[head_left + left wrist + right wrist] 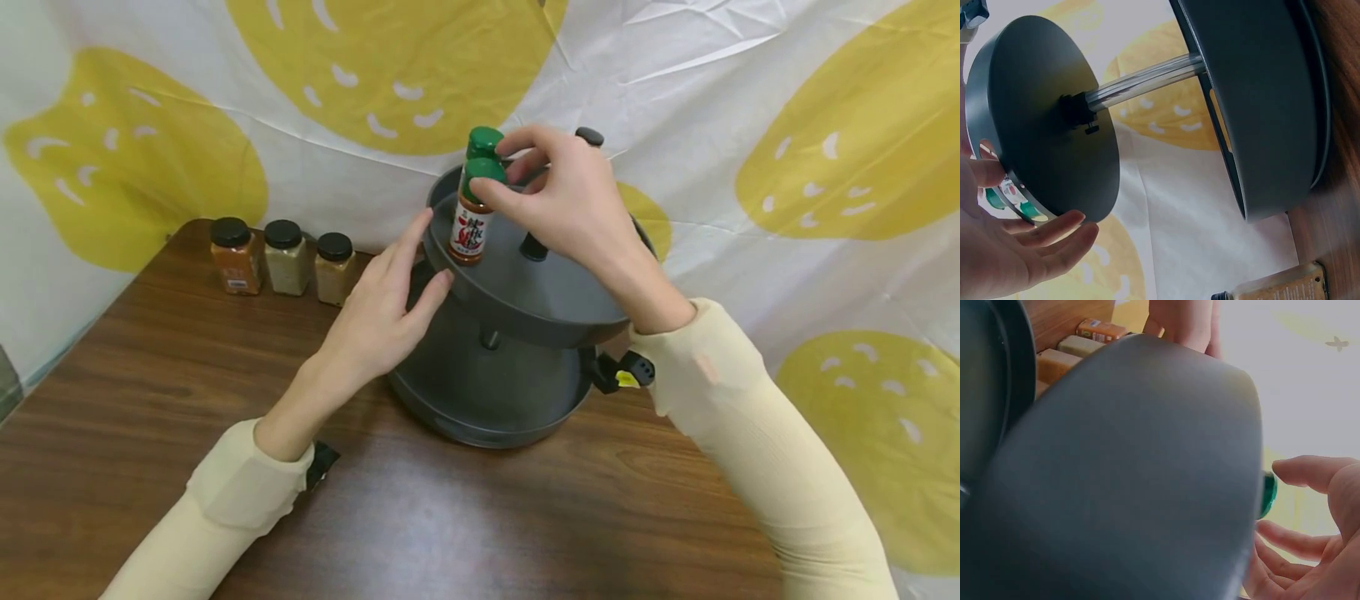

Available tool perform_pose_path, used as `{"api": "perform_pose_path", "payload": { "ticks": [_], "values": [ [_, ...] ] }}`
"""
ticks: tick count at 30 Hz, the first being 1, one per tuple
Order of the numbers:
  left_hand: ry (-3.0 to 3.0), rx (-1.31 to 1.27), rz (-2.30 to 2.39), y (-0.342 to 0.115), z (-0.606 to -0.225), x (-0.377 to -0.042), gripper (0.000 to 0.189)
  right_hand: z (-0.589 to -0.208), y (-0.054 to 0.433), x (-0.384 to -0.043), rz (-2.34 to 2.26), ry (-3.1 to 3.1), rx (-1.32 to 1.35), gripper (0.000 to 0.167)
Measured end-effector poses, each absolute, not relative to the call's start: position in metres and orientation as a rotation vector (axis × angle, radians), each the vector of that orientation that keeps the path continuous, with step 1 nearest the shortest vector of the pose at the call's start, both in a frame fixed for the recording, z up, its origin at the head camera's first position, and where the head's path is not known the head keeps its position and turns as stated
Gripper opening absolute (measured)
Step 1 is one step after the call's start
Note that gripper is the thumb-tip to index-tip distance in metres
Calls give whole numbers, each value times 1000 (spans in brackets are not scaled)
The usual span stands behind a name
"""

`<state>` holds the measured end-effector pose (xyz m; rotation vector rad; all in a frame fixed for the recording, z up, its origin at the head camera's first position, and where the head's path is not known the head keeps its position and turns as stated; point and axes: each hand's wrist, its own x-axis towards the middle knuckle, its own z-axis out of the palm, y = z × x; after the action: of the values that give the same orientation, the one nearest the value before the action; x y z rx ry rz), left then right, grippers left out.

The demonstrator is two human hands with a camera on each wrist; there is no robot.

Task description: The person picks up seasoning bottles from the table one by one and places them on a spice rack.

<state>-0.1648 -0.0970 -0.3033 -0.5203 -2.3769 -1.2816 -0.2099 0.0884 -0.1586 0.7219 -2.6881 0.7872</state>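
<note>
Two seasoning bottles with green caps stand upright on the upper tier point(558, 292) of a dark grey two-tier round rack. The front bottle point(470, 233) has a white label with a red chili; it mostly hides the rear bottle point(486, 142). My right hand point(573, 187) curves over them from the right, thumb and forefinger around the front cap. In the right wrist view, a green cap point(1269, 495) shows between those fingertips. At the upper tier's left side is my left hand point(378, 312), fingers extended and spread along the rim, holding nothing.
Three black-lidded spice jars point(285, 258) line the table's back left, beside the rack. The rack's wider lower tier point(487, 383) rests on the wooden table point(450, 517). A black knob point(590, 136) rises behind my right hand. A lemon-print cloth point(352, 75) hangs behind.
</note>
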Motion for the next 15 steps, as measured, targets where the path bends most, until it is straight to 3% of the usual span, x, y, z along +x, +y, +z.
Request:
{"api": "perform_pose_path", "payload": {
  "ticks": [15],
  "values": [
    [-2380, -516, -1279, -96, -304, -165, 69, -143, 105, -189, 838, -2620, 619, 44]
  ]
}}
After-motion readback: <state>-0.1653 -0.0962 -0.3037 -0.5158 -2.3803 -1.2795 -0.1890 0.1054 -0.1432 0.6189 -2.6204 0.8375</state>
